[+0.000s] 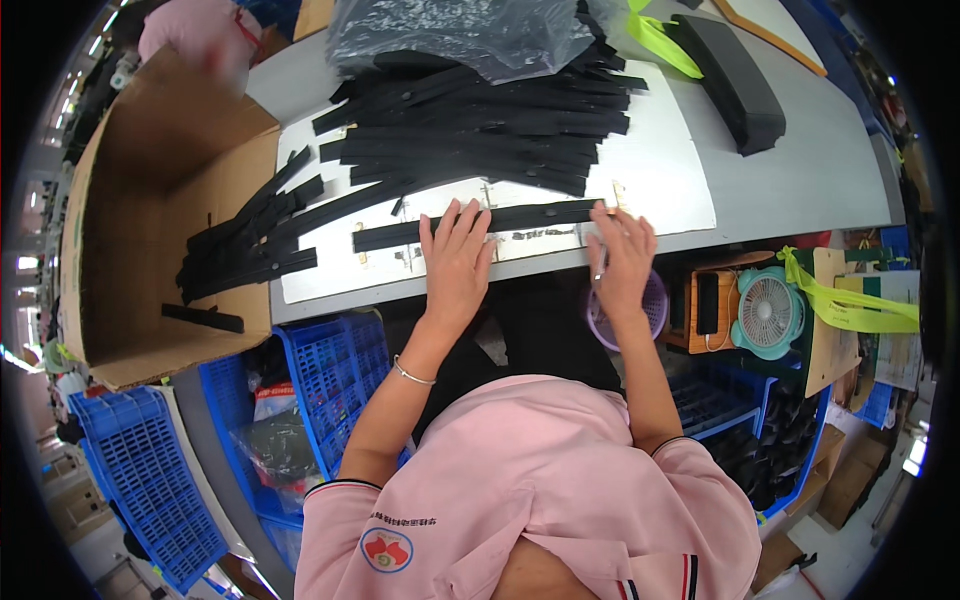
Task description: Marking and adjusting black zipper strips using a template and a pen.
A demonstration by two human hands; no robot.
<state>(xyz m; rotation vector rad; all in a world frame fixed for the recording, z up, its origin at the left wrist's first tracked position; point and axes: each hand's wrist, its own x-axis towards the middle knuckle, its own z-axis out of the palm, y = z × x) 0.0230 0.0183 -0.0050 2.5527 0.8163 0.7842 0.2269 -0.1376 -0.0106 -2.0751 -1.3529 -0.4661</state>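
Note:
A narrow black fabric strip (520,215) lies straight across the white board (680,180), along marks drawn on it. My left hand (457,265) rests on the strip's left half with its fingers spread flat. At the strip's right end, my right hand (625,265) touches it with its fingertips. A slim silver tool (600,264) is tucked between the thumb and palm of that hand; its exact kind is hard to make out. Beyond the strip lies a heap of similar black strips (470,130). More loose strips (250,235) trail off the board's left side into the cardboard box.
An open cardboard box (180,130) stands at the left. Clear plastic wrap (460,35) covers the far strips. A long black padded piece (730,85) lies at the far right. Below the table are blue crates (335,365), a purple basket (655,305) and a teal fan (768,310).

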